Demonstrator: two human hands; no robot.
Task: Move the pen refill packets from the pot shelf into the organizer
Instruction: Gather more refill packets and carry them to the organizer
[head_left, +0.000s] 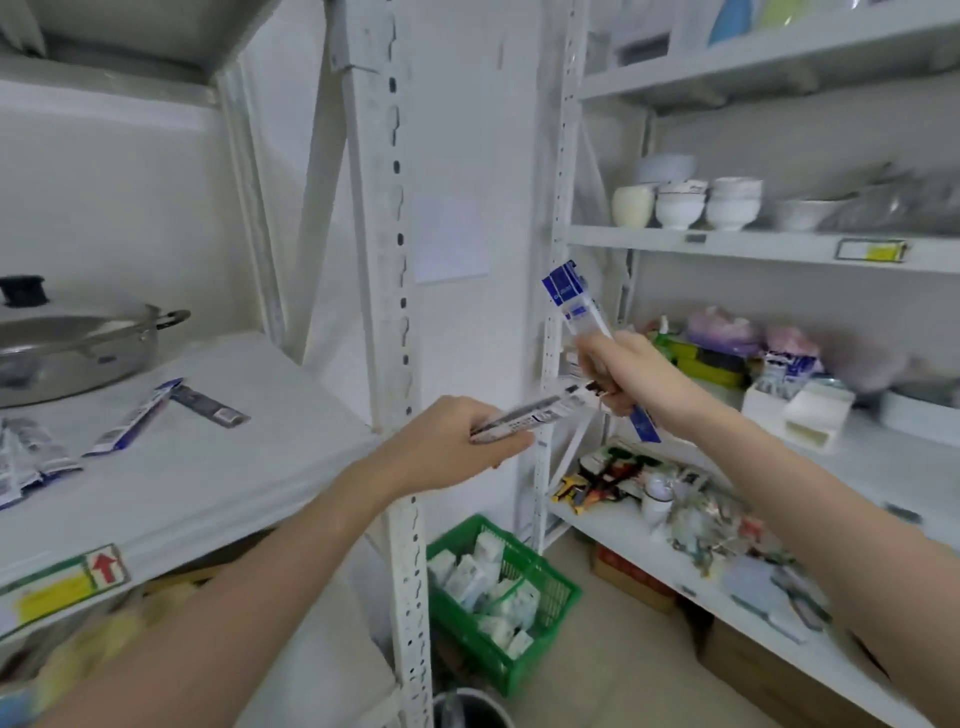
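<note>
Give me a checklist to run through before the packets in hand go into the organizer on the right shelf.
1. Right hand holds its blue-and-white refill packets firmly: ok, fingers are curled round them.
2. Left hand holds its grey-printed packet firmly: ok, pinched at one end.
3. The two handfuls are kept apart: cannot tell, their ends meet near the right hand.
4. White plastic desk organizer within reach: ok, it sits on the right shelf beyond the right hand.
5. Free room in the organizer: cannot tell, packets already stand in it.
6. Pot shelf cleared: not ok, loose packets still lie beside the steel lidded pot.
</note>
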